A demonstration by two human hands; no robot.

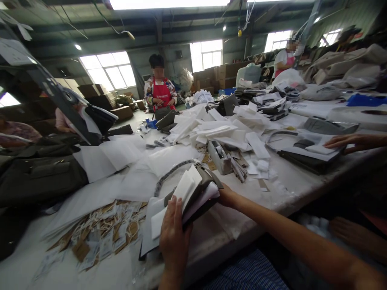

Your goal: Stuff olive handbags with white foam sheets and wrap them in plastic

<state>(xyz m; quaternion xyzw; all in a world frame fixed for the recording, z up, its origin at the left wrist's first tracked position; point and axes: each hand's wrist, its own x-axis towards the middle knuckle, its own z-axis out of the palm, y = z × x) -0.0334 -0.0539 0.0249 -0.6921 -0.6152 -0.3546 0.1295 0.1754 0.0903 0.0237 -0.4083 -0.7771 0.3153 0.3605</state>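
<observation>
Only got the head cam here, so: there's a dark handbag (208,176) at the near edge of a cluttered table (273,195), with white padding pieces (189,181) laid over it and a wrapped handle (174,168) arching up behind. The left hand (173,231) has it gripped at the near end, fingers over the padding and thumb round the side. The right hand (228,196) is up against the other end, but its fingers go behind the bag, so I can't tell how tight that grip is.

Left of the bag there's a messy pile of stringed tags (105,231). Just past it sits a tape dispenser (220,159), next to a big heap of white sheets (208,128). Over on the right, a co-worker's hand (341,141) rests on another bag (305,159). Further back, someone in a red apron (161,94) stands facing this way.
</observation>
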